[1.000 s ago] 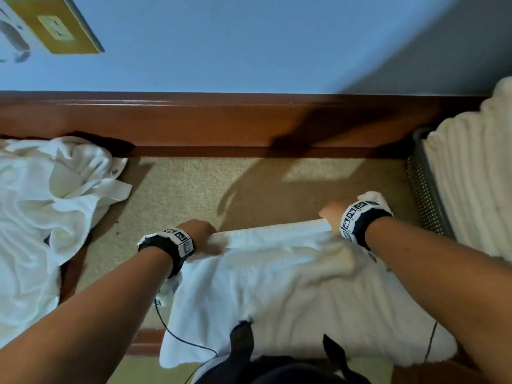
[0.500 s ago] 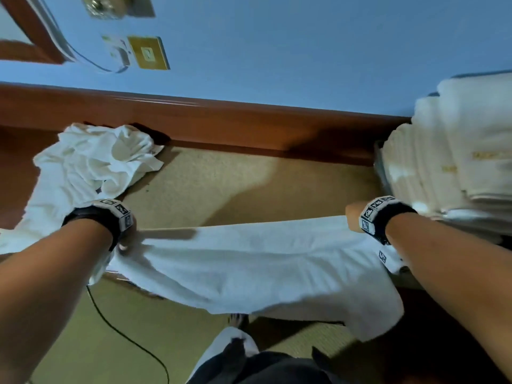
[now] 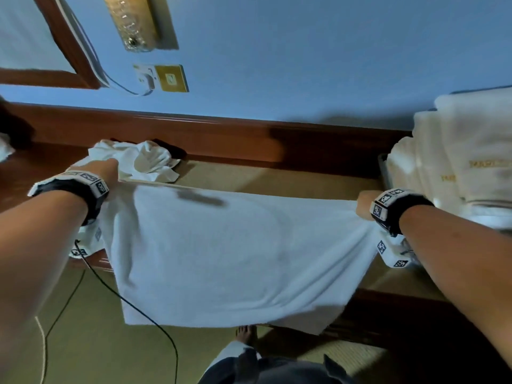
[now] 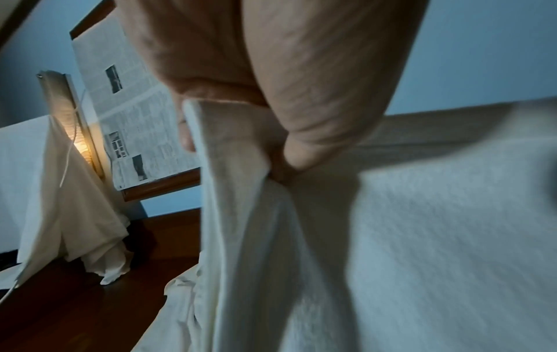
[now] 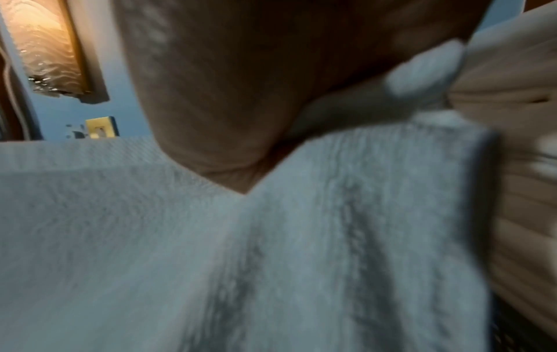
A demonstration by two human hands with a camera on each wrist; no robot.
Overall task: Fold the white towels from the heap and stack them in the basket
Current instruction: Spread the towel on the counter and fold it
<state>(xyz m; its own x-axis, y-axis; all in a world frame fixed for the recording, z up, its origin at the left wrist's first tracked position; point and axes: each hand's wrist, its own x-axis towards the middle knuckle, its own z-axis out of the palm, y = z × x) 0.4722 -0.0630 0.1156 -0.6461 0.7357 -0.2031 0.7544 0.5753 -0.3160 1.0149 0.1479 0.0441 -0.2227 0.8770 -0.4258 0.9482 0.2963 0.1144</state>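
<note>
The wall (image 3: 304, 65) fills the far side, with a wooden ledge (image 3: 235, 139) along its foot and a tan mat (image 3: 277, 178) on the near side of that. I hold the towel (image 3: 235, 259) up over the mat, its top edge stretched level between my hands and the rest hanging toward my feet, nothing of it on the mat that I can see. On the right the basket (image 3: 383, 167) shows only a strip of its wall beside a tall stack (image 3: 457, 162) of folded towels; on the left, far side, lies the heap (image 3: 138, 159). My left hand (image 3: 106, 169) has its fingers (image 4: 316, 133) curled round the left top corner, cloth bunched in the grip. My right hand (image 3: 364, 203) pinches the right top corner; the right wrist view shows a finger lying along the edge, but blur hides the rest of that grip. The towel looks soft, thick and light, with no stiffness of its own: it sags wherever I do not hold it, and terry should not slip. I judge the corners the right hold, kept taut so the edges meet squarely when I fold.
</note>
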